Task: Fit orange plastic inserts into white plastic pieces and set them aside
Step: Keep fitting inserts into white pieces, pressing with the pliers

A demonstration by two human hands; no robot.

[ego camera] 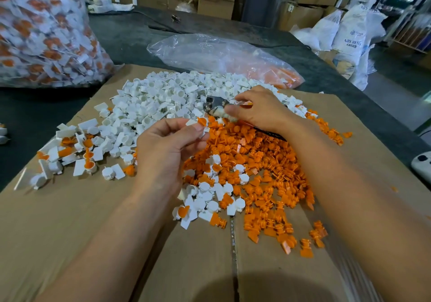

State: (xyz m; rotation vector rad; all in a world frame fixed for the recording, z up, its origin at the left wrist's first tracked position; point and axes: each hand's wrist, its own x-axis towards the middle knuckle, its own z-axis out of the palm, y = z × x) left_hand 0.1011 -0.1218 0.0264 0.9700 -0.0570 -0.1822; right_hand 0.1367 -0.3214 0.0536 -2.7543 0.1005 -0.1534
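your cardboard surface (93, 220) lies bare from 6 to 8 o'clock. white pieces (163, 96) heap at 11, orange inserts (268, 161) at 3, the heaps touching. at centre your left grip (168, 147) pinches a fitted piece (201, 124), white with orange inside. your right grip (258, 110) curls at 1 o'clock; what it holds is blurred, cannot tell.

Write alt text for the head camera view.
A person's left hand pinches a white piece with an orange insert above cardboard heaped with white pieces and orange inserts. The right hand curls beside a metal tool; a bag of finished pieces stands far left.
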